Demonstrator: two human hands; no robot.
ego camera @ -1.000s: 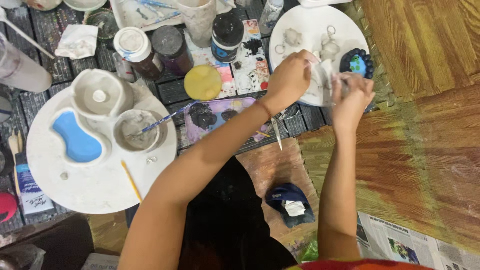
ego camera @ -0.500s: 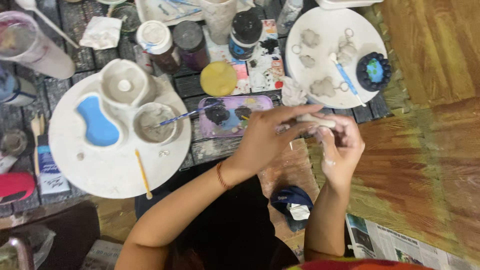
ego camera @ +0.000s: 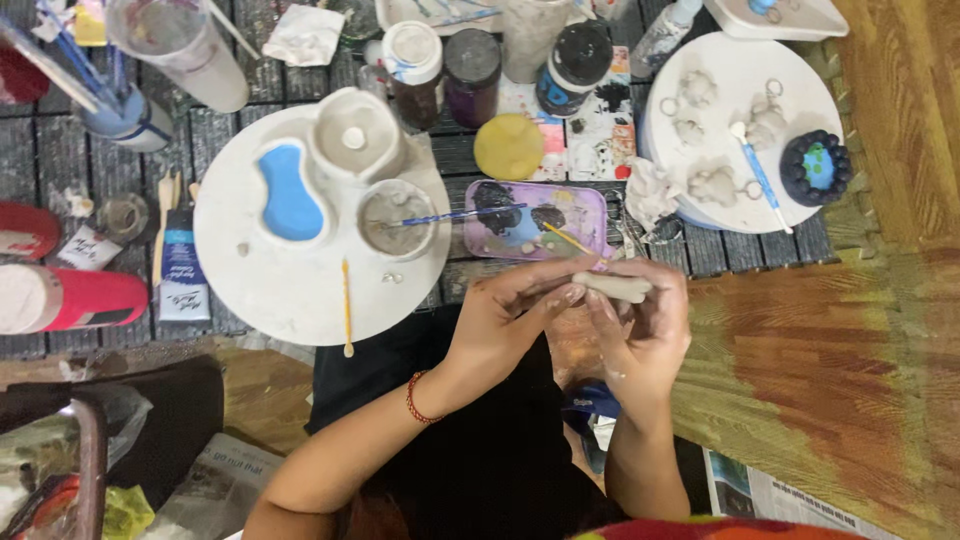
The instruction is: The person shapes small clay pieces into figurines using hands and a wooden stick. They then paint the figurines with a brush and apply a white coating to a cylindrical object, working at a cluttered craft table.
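Cluttered craft floor, dark slats w/ wood at right. Mid-frame: clay lump [ego camera: 612,288] pinched between left hand [ego camera: 505,320] fingertips and cupped right hand [ego camera: 640,335]. Prob. soft, light, easily dented; best held at ends. Just above: purple palette [ego camera: 535,218] w/ brushes. Left: white disc [ego camera: 320,225]. Upper right: plate [ego camera: 740,130] of clay bits.

Two round white boards [ego camera: 250,280], two hands [ego camera: 500,320]
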